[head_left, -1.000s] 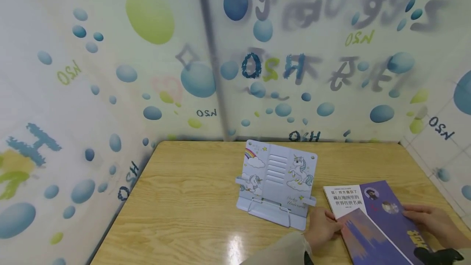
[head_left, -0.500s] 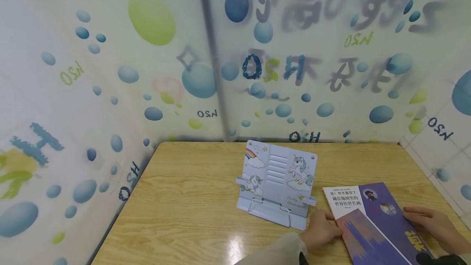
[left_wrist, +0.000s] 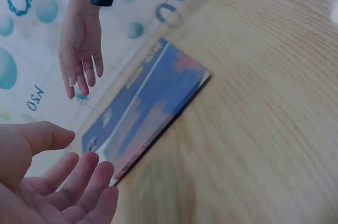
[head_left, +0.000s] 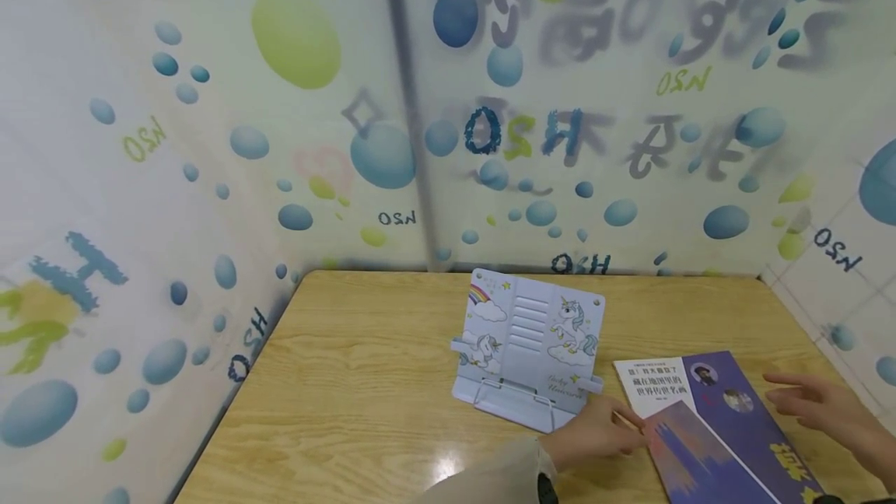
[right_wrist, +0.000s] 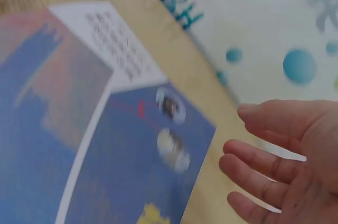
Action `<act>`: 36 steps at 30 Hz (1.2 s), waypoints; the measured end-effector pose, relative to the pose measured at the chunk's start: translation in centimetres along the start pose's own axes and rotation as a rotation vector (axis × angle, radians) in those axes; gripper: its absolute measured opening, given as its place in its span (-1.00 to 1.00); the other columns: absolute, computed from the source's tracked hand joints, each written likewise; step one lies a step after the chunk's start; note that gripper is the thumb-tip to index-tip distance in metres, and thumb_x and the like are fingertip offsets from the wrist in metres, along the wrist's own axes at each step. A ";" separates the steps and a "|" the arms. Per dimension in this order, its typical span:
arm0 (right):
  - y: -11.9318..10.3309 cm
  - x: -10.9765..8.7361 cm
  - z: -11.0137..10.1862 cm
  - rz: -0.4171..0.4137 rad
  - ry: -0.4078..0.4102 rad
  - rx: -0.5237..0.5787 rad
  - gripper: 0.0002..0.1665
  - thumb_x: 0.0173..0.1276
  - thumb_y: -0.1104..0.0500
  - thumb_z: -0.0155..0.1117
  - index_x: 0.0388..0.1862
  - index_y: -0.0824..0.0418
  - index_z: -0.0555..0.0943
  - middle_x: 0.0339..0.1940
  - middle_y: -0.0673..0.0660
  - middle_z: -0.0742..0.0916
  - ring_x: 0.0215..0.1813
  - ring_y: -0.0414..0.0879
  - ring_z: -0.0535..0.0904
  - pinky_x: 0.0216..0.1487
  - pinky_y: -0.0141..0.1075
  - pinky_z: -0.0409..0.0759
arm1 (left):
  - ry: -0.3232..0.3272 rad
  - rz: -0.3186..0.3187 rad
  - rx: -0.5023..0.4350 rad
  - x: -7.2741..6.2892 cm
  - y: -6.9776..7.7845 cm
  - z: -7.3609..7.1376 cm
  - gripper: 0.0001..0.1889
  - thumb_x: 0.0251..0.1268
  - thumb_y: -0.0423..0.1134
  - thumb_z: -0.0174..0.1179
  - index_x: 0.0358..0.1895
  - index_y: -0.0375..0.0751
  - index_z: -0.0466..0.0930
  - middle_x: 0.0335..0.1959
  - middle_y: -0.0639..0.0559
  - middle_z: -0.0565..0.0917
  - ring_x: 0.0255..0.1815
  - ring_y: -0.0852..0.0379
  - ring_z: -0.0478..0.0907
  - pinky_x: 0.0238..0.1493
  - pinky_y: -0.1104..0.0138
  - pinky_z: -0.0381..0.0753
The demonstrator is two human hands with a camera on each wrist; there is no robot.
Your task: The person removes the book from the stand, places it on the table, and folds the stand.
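Observation:
A purple, white and pinkish book [head_left: 728, 426] with a large printed cover lies flat at the table's right side. At its left edge is my left hand [head_left: 598, 435], fingers loosely bent and holding nothing; the left wrist view shows a gap between this hand [left_wrist: 58, 182] and the book [left_wrist: 153, 97]. Off the book's right edge, my right hand [head_left: 822, 411] hovers with fingers spread loosely. In the right wrist view that hand [right_wrist: 285, 166] is likewise apart from the cover. A pale unicorn-printed book stand [head_left: 528, 348] stands upright left of the book, its lower right corner partly behind my left hand.
The wooden table [head_left: 350, 364] meets a wall covering [head_left: 315, 138] with blue and green dots along its back and sides. The stand has a wire ledge [head_left: 514, 395] at its front and small side tabs.
Both hands have let go of the book's edges: the left has drawn back leftward, the right has lifted away with its fingers opening. The book stays in about the same place.

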State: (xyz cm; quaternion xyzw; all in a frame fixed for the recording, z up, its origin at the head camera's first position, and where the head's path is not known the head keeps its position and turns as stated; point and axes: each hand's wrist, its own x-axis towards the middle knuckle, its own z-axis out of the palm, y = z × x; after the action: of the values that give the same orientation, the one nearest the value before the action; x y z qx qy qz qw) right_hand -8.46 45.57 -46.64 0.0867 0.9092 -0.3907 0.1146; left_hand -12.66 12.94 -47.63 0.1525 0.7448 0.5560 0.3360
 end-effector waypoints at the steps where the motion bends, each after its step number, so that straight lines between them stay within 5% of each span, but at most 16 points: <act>1: -0.7 -0.1 0.1 -0.024 0.004 -0.014 -0.26 0.42 -0.01 0.00 0.23 0.62 0.15 -0.05 0.48 0.56 -0.20 0.07 0.59 -0.23 0.01 0.55 | -0.003 -0.001 0.012 -0.1 0.2 -0.4 -0.88 0.09 -0.36 0.23 -0.27 -0.23 0.64 -0.64 0.06 0.59 -0.62 0.25 0.51 -0.60 0.48 0.43; 7: -5.2 0.0 1.3 -0.176 -0.046 -0.028 -0.41 0.39 0.07 0.07 0.21 0.48 0.30 -0.08 0.30 0.61 -0.24 -0.25 0.53 -0.29 -0.15 0.54 | -0.009 0.052 0.064 -1.1 1.5 -3.3 -0.82 0.11 -0.35 0.23 -0.18 -0.24 0.62 -0.61 0.10 0.58 -0.60 0.24 0.52 -0.60 0.44 0.47; 14: -10.2 0.8 4.3 -0.451 0.003 0.096 -0.59 0.33 0.29 0.13 0.14 0.36 0.43 -0.21 -0.24 0.62 -0.23 -0.37 0.55 -0.36 -0.36 0.55 | 0.044 0.130 0.046 -2.7 2.3 -8.0 -0.77 0.16 -0.34 0.21 -0.11 -0.30 0.60 -0.52 0.05 0.61 -0.54 0.23 0.55 -0.56 0.37 0.52; 18: -12.6 1.4 6.5 -0.524 0.027 0.141 -0.60 0.31 0.32 0.14 0.11 0.45 0.42 -0.23 -0.15 0.63 -0.23 -0.34 0.56 -0.35 -0.37 0.55 | 0.096 0.141 0.058 -3.2 1.9 -11.0 -0.74 0.20 -0.31 0.19 -0.06 -0.29 0.57 -0.45 0.03 0.62 -0.48 0.20 0.57 -0.49 0.31 0.56; 23: -14.7 2.2 9.0 -0.411 0.088 0.176 -0.56 0.33 0.19 0.15 0.10 0.43 0.45 -0.24 0.14 0.65 -0.31 -0.27 0.56 -0.37 -0.28 0.57 | 0.184 0.171 0.076 -3.4 1.5 -15.0 -0.73 0.20 -0.32 0.18 -0.03 -0.32 0.56 -0.40 0.00 0.62 -0.42 0.15 0.58 -0.42 0.29 0.57; 29: -15.7 3.2 11.4 -0.247 0.206 0.235 -0.52 0.29 0.12 0.22 0.07 0.42 0.48 -0.25 0.24 0.67 -0.35 -0.23 0.57 -0.39 -0.27 0.54 | 0.320 0.257 0.118 -4.5 1.4 -19.3 -0.72 0.18 -0.40 0.15 -0.04 -0.46 0.52 -0.33 -0.21 0.63 -0.38 0.02 0.57 -0.42 0.34 0.54; 36: -16.0 4.5 13.4 -0.156 0.222 0.323 -0.42 0.24 0.04 0.27 0.10 0.41 0.46 -0.20 0.23 0.66 -0.28 -0.20 0.58 -0.27 -0.39 0.53 | 0.538 0.181 0.103 -3.6 -0.2 -22.5 -0.66 0.16 -0.39 0.21 0.03 -0.39 0.49 -0.21 -0.21 0.59 -0.22 -0.04 0.54 -0.22 0.24 0.57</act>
State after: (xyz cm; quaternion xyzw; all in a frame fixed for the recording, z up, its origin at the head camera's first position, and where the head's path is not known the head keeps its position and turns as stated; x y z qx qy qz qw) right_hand -14.86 25.22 -45.78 0.0756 0.8458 -0.5272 -0.0322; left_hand -25.11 -5.64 -43.09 0.0823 0.8176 0.5659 0.0670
